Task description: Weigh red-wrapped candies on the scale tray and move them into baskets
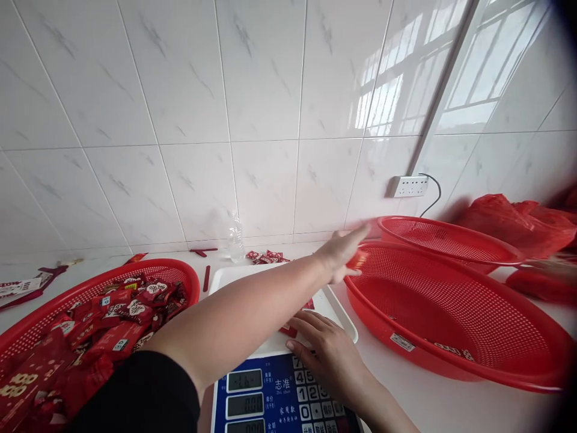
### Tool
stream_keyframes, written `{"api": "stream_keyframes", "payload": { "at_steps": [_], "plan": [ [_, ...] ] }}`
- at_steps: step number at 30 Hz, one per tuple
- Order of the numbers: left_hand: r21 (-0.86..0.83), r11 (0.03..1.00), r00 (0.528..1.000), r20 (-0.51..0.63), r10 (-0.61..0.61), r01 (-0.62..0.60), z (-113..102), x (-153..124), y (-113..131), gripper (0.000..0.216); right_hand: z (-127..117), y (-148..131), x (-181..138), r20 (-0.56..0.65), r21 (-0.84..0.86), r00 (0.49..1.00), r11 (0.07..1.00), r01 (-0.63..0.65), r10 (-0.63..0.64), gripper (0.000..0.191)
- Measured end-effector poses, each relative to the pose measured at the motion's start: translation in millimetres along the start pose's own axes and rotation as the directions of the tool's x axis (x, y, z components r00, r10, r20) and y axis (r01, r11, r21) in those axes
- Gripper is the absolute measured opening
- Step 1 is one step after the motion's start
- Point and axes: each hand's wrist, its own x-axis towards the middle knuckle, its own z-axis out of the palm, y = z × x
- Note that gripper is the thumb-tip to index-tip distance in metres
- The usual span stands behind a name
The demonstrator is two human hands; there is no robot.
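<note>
My left hand (339,255) reaches across to the near left rim of the large red basket (406,352), its fingers stretched apart. A blurred red packet (358,260) shows beside its palm and fingers, seemingly loose. Below, my right hand (331,352) rests at the front of the white scale tray (345,313), thumb and fingertips around a small red packet (287,329); the hand partly hides it. Another bit of red wrapper (309,304) lies on the tray. Under the right hand is the blue scale panel (282,397) with its displays and keys.
At left, a red basket (192,282) holds many red packets (121,313). Behind the tray stand a clear plastic bottle (235,239) and several small packets (268,257). A second red basket (451,237) and red plastic bags (509,228) sit at right, below a power strip (409,186).
</note>
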Motion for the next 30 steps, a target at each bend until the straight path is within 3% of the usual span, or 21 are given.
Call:
{"api": "stream_keyframes", "payload": {
  "at_steps": [3, 5, 8, 12, 14, 16, 18, 21, 26, 28, 30],
  "plan": [
    [0.09, 0.994, 0.987, 0.154, 0.046, -0.06, 18, 2, 7, 0.081, -1, -1, 1, 0.008, 0.017, 1.0, 1.0, -0.001, 0.001, 0.032],
    [0.229, 0.968, 0.973, 0.226, 0.053, -0.105, 11, -3, 8, 0.082, 1, 0, 0, 0.002, 0.007, 1.0, 1.0, -0.003, 0.003, 0.032],
    [0.511, 0.851, 0.984, 0.176, 0.039, -0.125, -27, -21, 3, 0.073, 4, 3, -1, -0.018, -0.018, 1.0, 1.0, 0.004, -0.005, 0.031],
    [0.781, 0.623, 0.999, -0.029, -0.033, 0.043, -102, -65, -13, 0.072, 6, 5, -2, -0.04, -0.038, 0.999, 0.999, 0.034, -0.036, 0.03],
    [0.858, 0.507, 0.996, -0.064, -0.056, 0.084, -132, -91, -22, 0.075, 7, 6, -2, -0.053, -0.042, 0.997, 0.998, 0.05, -0.052, 0.029],
    [0.923, 0.368, 0.991, -0.069, -0.116, 0.107, -151, -114, -30, 0.077, 7, 6, -2, -0.066, -0.045, 0.996, 0.997, 0.059, -0.062, 0.029],
    [0.951, 0.289, 0.989, -0.074, -0.125, 0.108, -160, -132, -36, 0.065, 6, 5, -1, -0.071, -0.05, 0.995, 0.997, 0.06, -0.063, 0.029],
    [0.961, 0.256, 0.995, -0.089, -0.055, 0.1, -161, -144, -43, 0.046, 5, 5, -1, -0.058, -0.056, 0.997, 0.997, 0.05, -0.054, 0.029],
    [0.942, 0.303, 0.972, -0.189, 0.138, 0.141, -158, -137, -44, 0.047, 4, 4, -1, -0.06, -0.048, 0.997, 0.998, 0.05, -0.053, 0.029],
    [0.928, 0.364, 0.962, -0.163, 0.22, 0.074, -152, -131, -42, 0.043, 4, 4, -2, -0.065, -0.044, 0.996, 0.998, 0.05, -0.052, 0.029],
    [0.917, 0.398, 0.978, -0.07, 0.195, -0.014, -142, -126, -41, 0.045, 4, 4, -1, -0.069, -0.033, 0.996, 0.998, 0.046, -0.048, 0.029]
  ]
}}
